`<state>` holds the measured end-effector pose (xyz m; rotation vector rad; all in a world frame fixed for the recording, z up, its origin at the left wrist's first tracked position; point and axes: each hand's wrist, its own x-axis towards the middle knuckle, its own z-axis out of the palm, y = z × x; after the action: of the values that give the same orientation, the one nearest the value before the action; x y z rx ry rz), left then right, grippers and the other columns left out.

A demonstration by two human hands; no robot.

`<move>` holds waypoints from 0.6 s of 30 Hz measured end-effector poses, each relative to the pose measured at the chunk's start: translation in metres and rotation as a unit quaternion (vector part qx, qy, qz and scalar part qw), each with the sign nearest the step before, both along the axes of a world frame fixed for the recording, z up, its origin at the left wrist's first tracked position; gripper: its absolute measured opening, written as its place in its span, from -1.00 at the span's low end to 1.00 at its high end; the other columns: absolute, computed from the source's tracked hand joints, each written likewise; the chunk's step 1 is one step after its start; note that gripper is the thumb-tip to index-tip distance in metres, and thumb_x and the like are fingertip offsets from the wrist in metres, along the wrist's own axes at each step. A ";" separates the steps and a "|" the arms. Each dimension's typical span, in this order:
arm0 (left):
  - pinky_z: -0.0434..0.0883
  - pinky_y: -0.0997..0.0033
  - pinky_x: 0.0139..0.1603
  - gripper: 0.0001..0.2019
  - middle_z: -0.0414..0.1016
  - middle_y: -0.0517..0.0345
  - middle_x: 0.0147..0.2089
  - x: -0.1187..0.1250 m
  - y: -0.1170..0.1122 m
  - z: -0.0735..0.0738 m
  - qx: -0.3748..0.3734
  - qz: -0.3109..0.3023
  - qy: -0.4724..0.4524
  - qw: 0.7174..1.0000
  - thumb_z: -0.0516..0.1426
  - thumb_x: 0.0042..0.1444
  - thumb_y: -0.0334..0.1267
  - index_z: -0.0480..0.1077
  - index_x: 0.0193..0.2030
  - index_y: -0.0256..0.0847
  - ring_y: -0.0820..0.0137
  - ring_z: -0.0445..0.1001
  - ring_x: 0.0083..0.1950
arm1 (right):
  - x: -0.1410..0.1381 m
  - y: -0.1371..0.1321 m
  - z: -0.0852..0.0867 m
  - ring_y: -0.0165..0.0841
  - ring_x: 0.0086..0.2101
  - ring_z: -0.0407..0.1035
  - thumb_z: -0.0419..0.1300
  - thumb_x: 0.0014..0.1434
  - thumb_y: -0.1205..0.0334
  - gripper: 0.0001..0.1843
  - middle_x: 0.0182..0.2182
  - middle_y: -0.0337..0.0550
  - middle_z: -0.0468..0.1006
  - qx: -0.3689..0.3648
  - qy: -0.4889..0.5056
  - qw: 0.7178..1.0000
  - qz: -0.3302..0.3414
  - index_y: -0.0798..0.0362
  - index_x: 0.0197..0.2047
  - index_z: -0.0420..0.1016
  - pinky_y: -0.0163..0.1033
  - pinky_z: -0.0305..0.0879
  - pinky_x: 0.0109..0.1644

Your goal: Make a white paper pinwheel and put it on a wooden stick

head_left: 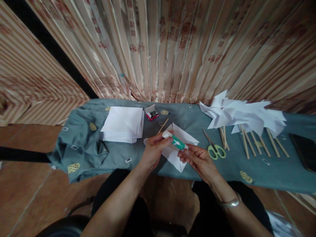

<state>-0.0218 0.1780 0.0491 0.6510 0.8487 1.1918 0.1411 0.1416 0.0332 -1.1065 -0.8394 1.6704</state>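
A green and white glue stick (178, 142) is held level in front of me by both hands. My left hand (156, 148) pinches its white end, and my right hand (197, 159) grips the opposite end. Under them lies a white paper square (184, 133) with cuts running in from its corners, partly hidden by my hands. A thin wooden stick (163, 125) pokes out just beyond my left fingers. Green-handled scissors (215, 149) rest on the cloth to the right of the paper.
A stack of white paper (123, 123) and an open small red box of pins (152, 113) are on the left. Several paper pinwheels (243, 113) on wooden sticks lie at right, near a dark phone (302, 149). The narrow cloth-covered table (86, 141) backs onto a curtain (148, 49).
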 end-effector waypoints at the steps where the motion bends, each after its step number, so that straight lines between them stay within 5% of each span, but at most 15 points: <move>1: 0.28 0.36 -0.10 -0.73 0.56 0.18 -0.38 0.000 0.000 0.000 -0.001 -0.001 0.000 1.000 0.39 -0.27 -0.18 0.62 -0.35 -0.18 0.45 0.38 -0.32 | 0.000 0.000 0.000 -0.49 -0.50 0.42 0.41 -0.07 0.05 -0.72 -0.45 -0.15 0.62 -0.001 -0.001 1.000 0.002 0.06 -0.33 0.62 -0.40 0.36 -0.40; 18: 0.32 0.35 -0.11 -0.71 0.58 0.13 -0.38 -0.001 0.000 0.003 -0.001 -0.019 -0.017 1.000 0.40 -0.28 -0.16 0.61 -0.36 -0.22 0.42 0.43 -0.32 | -0.002 -0.004 0.009 -0.49 -0.56 0.41 0.38 -0.04 -0.04 -0.67 -0.50 -0.14 0.59 -0.016 0.028 0.998 0.051 0.09 -0.42 0.61 -0.40 0.34 -0.48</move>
<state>-0.0231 0.1784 0.0524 0.6406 0.8068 1.1644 0.1389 0.1377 0.0424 -1.0482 -0.8474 1.7969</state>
